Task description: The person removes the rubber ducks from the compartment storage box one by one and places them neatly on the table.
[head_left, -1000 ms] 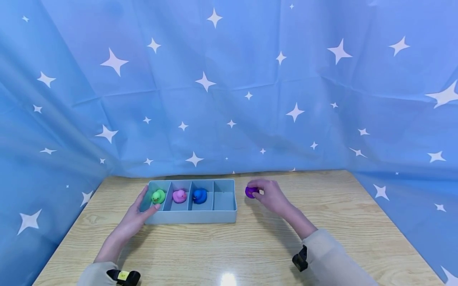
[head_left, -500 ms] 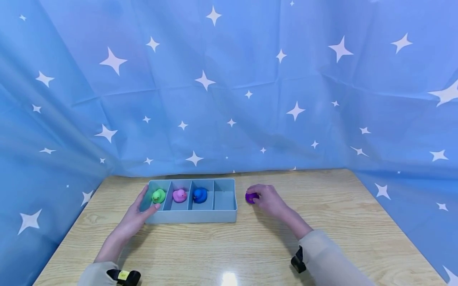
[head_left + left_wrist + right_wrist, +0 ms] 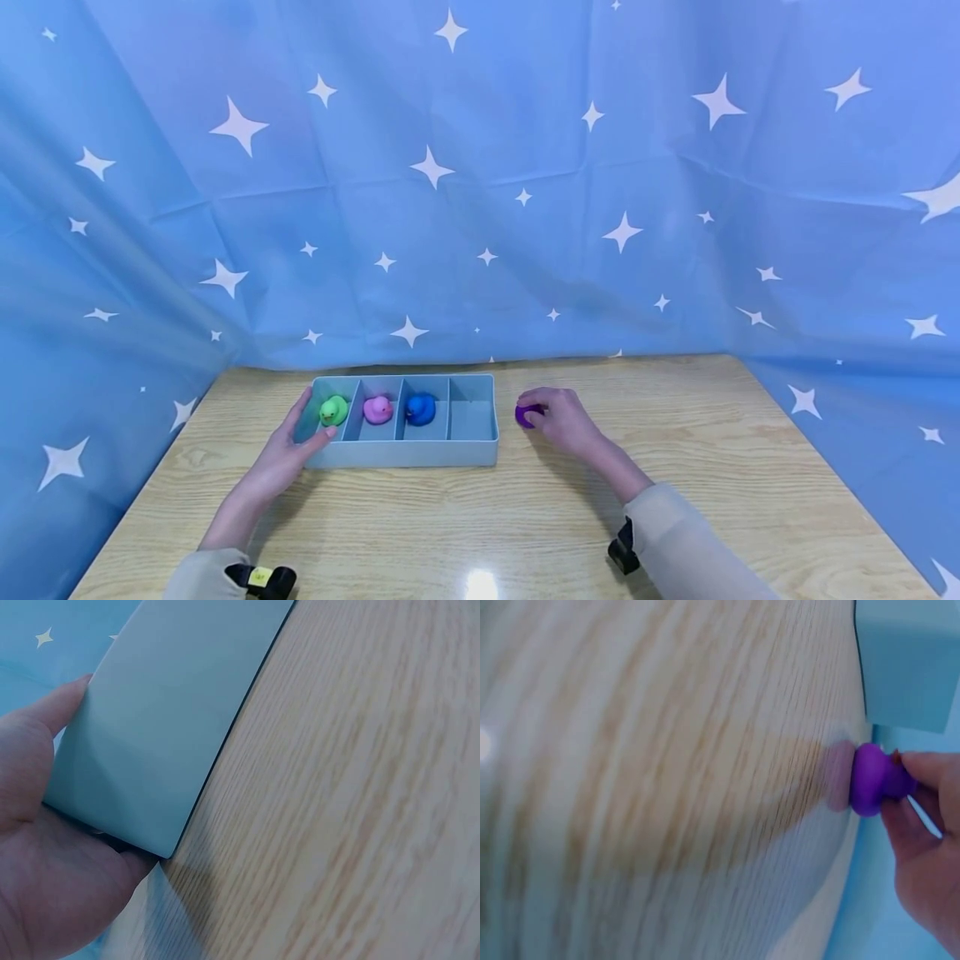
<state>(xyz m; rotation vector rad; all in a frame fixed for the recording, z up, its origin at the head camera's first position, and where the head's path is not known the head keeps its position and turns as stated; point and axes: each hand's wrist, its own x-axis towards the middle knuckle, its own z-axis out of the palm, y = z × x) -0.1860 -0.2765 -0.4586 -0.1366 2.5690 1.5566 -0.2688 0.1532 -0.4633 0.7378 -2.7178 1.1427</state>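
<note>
My right hand (image 3: pixel 566 423) pinches a purple rubber duck (image 3: pixel 870 778) between thumb and fingers, just right of the tray. In the right wrist view the duck's base is down at the tabletop, its reflection right beside it. My left hand (image 3: pixel 279 462) holds the left end of a light blue divided tray (image 3: pixel 420 454), thumb over the front rim and fingers along the end wall. Inside the tray, from left, sit a green duck (image 3: pixel 333 410), a pink duck (image 3: pixel 377 409) and a blue duck (image 3: pixel 421 408), one per compartment. The rightmost compartment holds nothing.
A wooden table (image 3: pixel 420 533) with a shiny surface carries everything. Behind it and along both sides hangs a blue curtain (image 3: pixel 510 150) with white stars. Each wrist wears a small black camera.
My right hand has come down slightly with the purple duck, toward the tabletop, and then stayed about there. The left hand and the tray have kept their places.
</note>
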